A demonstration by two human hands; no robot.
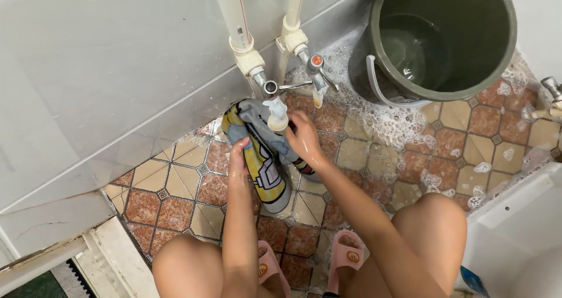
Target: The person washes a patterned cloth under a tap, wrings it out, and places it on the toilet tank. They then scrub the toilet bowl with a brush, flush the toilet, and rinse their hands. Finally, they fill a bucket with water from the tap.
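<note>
A pale tiled wall fills the upper left, meeting a floor of brown and cream patterned tiles that is wet and foamy toward the right. A large dark green bucket stands on the floor in the upper right, with a little water in its bottom and suds around its base. Two white pipes run down the wall to metal taps, one with an orange-marked knob.

Below the left tap hangs a wet garment, grey with yellow panels and a printed cartoon pattern, held above the floor just in front of the wall. The left hand is wrapped around its side, fingers closed on the cloth. The right hand grips its upper edge close to the white tap spout, also closed on the fabric.

The garment looks soft and limp, likely heavy with water and slippery from soap; it would handle best bunched in a full fist at a thick fold rather than pinched at an edge.

Pink slippers show between the knees. I cannot tell whether water is running from the spout, what sort of garment it is, or how far it extends behind the left hand. A white fixture at the lower right is cut off.
</note>
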